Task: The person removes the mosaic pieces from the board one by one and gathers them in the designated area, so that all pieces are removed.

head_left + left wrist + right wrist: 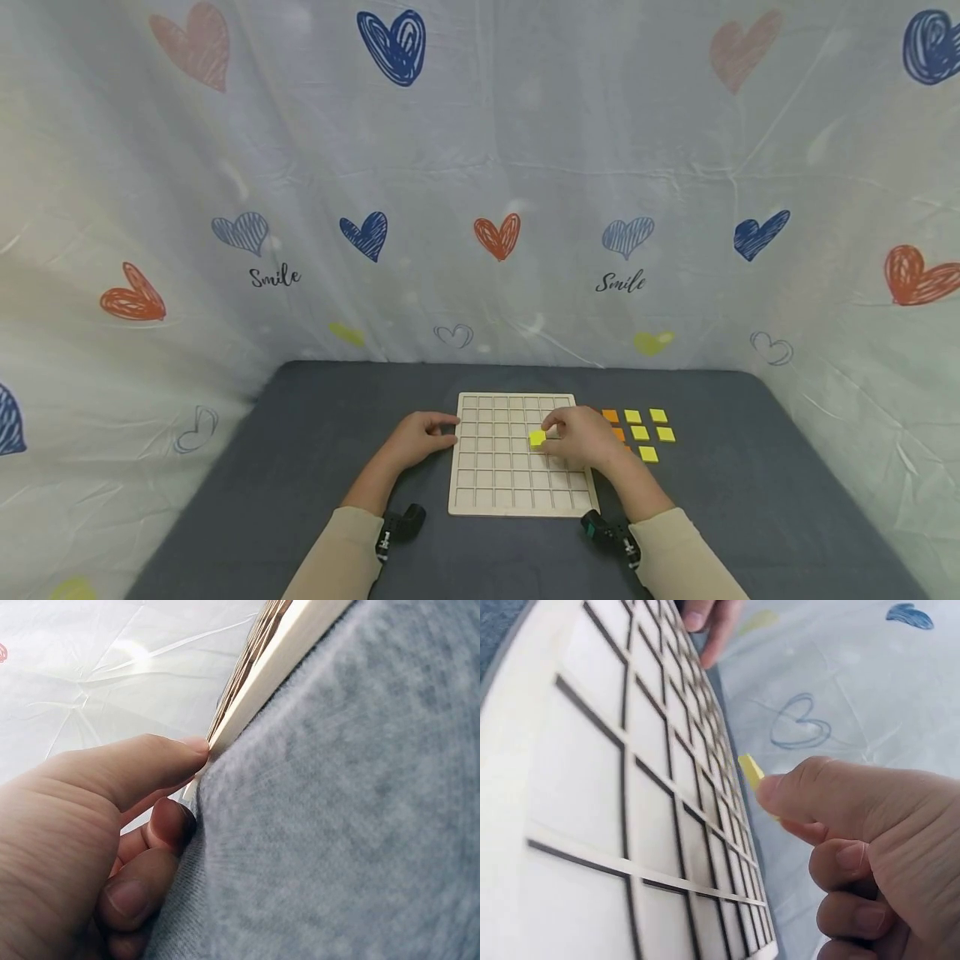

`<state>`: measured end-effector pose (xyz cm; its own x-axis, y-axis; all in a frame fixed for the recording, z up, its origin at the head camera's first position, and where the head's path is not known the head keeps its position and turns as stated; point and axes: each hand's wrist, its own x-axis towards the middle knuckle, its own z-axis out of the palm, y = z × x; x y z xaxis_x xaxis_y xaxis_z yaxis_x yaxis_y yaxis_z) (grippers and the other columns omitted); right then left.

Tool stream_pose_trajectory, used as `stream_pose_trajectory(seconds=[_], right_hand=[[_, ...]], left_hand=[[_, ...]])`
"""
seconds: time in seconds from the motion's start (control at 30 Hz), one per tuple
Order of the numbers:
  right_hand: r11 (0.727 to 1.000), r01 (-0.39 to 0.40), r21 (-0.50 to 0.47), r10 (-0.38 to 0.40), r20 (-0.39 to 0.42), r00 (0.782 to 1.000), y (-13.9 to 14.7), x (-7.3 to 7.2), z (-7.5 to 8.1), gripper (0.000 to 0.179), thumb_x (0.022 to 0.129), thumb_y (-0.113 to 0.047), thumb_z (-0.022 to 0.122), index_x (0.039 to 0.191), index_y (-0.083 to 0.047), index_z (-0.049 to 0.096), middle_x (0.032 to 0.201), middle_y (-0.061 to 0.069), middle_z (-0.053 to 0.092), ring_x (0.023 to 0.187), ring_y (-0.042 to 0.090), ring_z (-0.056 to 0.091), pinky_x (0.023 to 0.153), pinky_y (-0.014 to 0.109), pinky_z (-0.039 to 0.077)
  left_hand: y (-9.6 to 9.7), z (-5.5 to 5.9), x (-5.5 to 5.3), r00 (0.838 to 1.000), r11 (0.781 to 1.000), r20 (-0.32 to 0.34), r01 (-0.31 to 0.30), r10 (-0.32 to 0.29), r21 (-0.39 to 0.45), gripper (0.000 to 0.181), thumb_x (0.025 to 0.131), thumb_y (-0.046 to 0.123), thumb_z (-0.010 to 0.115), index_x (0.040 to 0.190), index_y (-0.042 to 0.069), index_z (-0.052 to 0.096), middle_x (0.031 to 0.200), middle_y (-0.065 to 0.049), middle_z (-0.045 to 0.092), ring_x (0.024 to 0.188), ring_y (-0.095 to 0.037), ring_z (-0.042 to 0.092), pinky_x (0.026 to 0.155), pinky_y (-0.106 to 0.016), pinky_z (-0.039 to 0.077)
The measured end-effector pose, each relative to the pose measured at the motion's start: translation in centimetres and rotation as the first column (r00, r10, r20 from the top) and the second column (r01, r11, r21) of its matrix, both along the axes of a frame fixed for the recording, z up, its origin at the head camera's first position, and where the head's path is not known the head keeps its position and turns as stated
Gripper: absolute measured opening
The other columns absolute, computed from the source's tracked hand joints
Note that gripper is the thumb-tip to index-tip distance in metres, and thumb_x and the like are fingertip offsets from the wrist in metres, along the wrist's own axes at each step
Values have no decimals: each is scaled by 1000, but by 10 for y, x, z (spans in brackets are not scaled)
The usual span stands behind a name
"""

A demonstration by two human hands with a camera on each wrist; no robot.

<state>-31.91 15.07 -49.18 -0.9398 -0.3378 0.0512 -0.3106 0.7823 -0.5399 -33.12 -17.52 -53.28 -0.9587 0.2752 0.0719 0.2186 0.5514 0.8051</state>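
Observation:
A pale wooden grid board (516, 497) lies on the dark table. My right hand (583, 435) pinches a yellow square tile (537, 438) between thumb and fingers, over the board's right-centre cells. In the right wrist view the tile (751, 772) is seen nearly edge-on, tilted and apart from the grid (577, 765). At the board's left edge, my left hand (422, 438) touches the rim with its fingertips. The left wrist view shows one fingertip against the board's side (255, 694), the other fingers loosely bent low beside it.
Right of the board lie yellow tiles (648, 454) in loose columns, beside orange tiles (611, 415) partly hidden by the right hand. Each wrist wears a black camera (405, 523). A white curtain (555, 292) with printed hearts hangs behind the table (337, 400).

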Motion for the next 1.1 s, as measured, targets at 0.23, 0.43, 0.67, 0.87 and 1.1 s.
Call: stream_pose_trajectory(seconds=[0.23, 0.43, 0.67, 0.87, 1.1], right_hand=[[995, -20, -96, 17, -32, 999, 15, 0, 17, 21, 90, -21, 80, 109, -14, 75, 65, -4, 38, 55, 12, 25, 54, 30, 27], [985, -8, -172, 3, -27, 1000, 29, 2, 34, 23, 92, -18, 78, 113, -9, 74, 65, -3, 37, 53, 13, 25, 54, 31, 30], [972, 37, -233, -34, 17, 999, 45, 6, 49, 24, 94, -16, 74, 117, -9, 71, 70, -1, 34, 53, 14, 24, 51, 31, 32], [968, 61, -245, -56, 30, 998, 64, 6, 57, 27, 95, -19, 73, 120, -9, 70, 74, 0, 32, 58, 17, 28, 55, 34, 35], [974, 108, -201, -103, 36, 994, 90, 8, 64, 31, 95, -20, 72, 123, -5, 69, 79, 2, 39, 73, 21, 42, 63, 38, 38]], left_hand=[[0, 0, -1, 1000, 1000, -3, -2, 2, -2, 33, 93, 18, 79, 124, 9, 75, 63, 2, 53, 55, -13, 44, 57, -31, 39], [1, 0, -2, 1000, 1000, -5, -11, 11, -10, 32, 93, 18, 79, 124, 10, 76, 63, 2, 53, 55, -12, 44, 57, -30, 39], [1, -1, -1, 1000, 1000, -4, -16, 16, -11, 32, 92, 18, 79, 123, 10, 76, 64, 3, 53, 56, -12, 45, 57, -30, 40], [0, -1, -1, 1000, 1000, -12, -3, 3, -15, 33, 93, 18, 79, 124, 9, 75, 63, 2, 53, 55, -13, 45, 57, -31, 40], [1, -1, -1, 1000, 1000, -5, -7, 7, -19, 33, 93, 19, 78, 125, 10, 75, 63, 2, 53, 55, -13, 44, 57, -31, 40]])
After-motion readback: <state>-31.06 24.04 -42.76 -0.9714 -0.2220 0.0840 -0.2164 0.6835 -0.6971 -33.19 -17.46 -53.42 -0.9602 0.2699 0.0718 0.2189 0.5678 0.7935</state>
